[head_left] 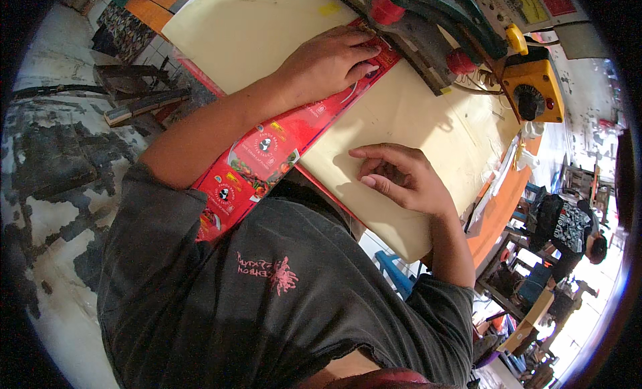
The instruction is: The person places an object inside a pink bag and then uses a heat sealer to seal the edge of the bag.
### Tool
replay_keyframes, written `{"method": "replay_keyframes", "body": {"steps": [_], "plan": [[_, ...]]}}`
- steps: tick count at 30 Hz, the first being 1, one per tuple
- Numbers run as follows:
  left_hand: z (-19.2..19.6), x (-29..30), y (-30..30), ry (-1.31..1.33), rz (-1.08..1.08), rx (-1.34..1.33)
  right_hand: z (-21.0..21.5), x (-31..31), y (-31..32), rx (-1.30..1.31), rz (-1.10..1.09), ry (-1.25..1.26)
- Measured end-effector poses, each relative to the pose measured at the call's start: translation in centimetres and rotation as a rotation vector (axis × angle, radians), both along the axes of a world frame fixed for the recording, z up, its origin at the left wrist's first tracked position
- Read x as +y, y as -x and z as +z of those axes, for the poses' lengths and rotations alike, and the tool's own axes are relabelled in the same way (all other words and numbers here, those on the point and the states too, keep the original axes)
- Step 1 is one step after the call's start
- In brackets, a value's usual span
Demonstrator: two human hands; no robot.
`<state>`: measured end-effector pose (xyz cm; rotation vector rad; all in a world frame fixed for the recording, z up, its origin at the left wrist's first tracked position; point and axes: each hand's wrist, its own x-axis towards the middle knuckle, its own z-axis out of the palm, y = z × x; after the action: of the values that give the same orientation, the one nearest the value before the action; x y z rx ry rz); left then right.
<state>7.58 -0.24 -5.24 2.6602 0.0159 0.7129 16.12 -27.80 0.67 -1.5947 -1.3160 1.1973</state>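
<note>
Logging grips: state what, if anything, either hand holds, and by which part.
The left hand lies on the far part of a long red plastic-looking strip; whether it grips cannot be told. The right hand holds nothing.

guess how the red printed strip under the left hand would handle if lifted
The red printed strip looks thin, so it is probably floppy and light for its length. Its shiny surface suggests it may slide easily on the pale tabletop.

I count two hands of my own: left hand (328, 62), right hand (409, 177). Printed red strip (271, 148): one. Red cylindrical parts (386, 9): two visible. Yellow box (550, 81): one; black dial (528, 103) on it: one. Other person (568, 222): one.
</note>
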Motion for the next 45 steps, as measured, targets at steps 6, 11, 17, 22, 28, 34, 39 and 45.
{"method": "replay_keyframes", "body": {"steps": [6, 11, 17, 22, 28, 34, 39, 45], "plan": [[0.1, -0.7, 1.8, -0.097, -0.026, 0.124, 0.1, -0.1, -0.2, -0.026, 0.041, -0.035], [0.5, -0.7, 3.5, -0.195, -0.098, 0.034, -0.1, 0.1, -0.3, -0.019, 0.030, -0.025], [0.4, -0.9, 4.0, -0.262, -0.153, 0.001, -0.1, -0.3, -0.2, -0.021, 0.009, 0.012], [0.7, -1.8, 4.9, -0.223, -0.151, -0.082, 0.1, -0.2, -0.3, -0.002, 0.004, 0.010], [1.0, -1.5, 5.0, -0.176, -0.180, -0.044, 0.1, -0.2, -0.2, 0.018, 0.003, 0.015], [1.1, -1.6, 4.9, -0.168, -0.173, -0.043, 0.2, 0.0, -0.5, -0.003, 0.046, -0.019], [1.1, -1.7, 5.0, -0.152, -0.165, -0.054, 0.0, -0.1, -0.4, -0.014, 0.046, -0.027], [1.1, -1.7, 5.0, -0.133, -0.168, -0.058, 0.3, 0.0, -0.4, -0.024, 0.053, -0.002]]}}
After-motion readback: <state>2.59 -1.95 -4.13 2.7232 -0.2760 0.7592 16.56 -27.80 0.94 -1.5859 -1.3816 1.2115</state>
